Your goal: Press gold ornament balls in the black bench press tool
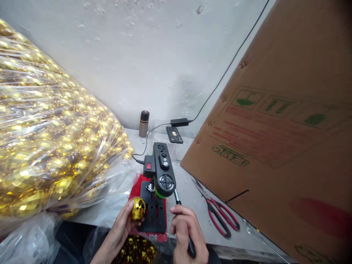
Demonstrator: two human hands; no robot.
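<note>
Between the fingers of my left hand (125, 222) is a small faceted gold ball (138, 208), held beside the base plate of a small black bench drill press (164, 165). My right hand (188, 233) is closed around the lever (178, 198) of this press, its black grip showing below the fingers. The slotted black base plate (152, 216) lies on a red sheet (136, 189). A silver chuck-like part shows under the press head; its tip I cannot make out.
A big clear bag of gold balls (63, 146) fills the left. At right stands a cardboard box (261, 128), with red-handled scissors (218, 212) before it. Behind the press are a spray can (143, 124), a phone (174, 135) and a power adapter (179, 122) with its cable.
</note>
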